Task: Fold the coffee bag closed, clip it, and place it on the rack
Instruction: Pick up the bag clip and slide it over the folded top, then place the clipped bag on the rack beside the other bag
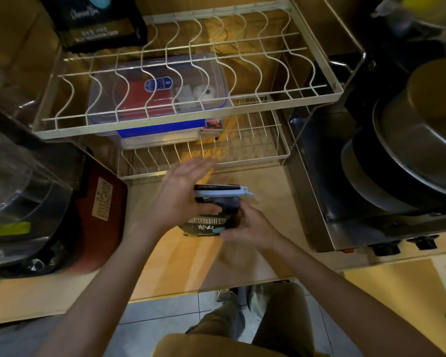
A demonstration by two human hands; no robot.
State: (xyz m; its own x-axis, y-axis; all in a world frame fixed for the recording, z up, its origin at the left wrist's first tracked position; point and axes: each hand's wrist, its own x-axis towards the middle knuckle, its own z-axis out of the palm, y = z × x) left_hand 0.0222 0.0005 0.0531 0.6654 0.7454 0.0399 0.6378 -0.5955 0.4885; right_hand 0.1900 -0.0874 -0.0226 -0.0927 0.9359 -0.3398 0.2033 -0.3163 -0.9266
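Note:
A small black coffee bag with white print stands on the wooden counter in front of the wire rack. Its top is folded over and a white clip is clamped across the fold. My left hand rests against the bag's left side, thumb across its front and fingers stretched out flat toward the rack. My right hand grips the bag's lower right side. The rack's top tier is bare wire; a second black coffee bag stands at its far left corner.
A clear lidded container sits on the rack's lower tier. At the left are a clear plastic jug and a red box. At the right are a metal stove and stacked pans. The counter edge lies near me.

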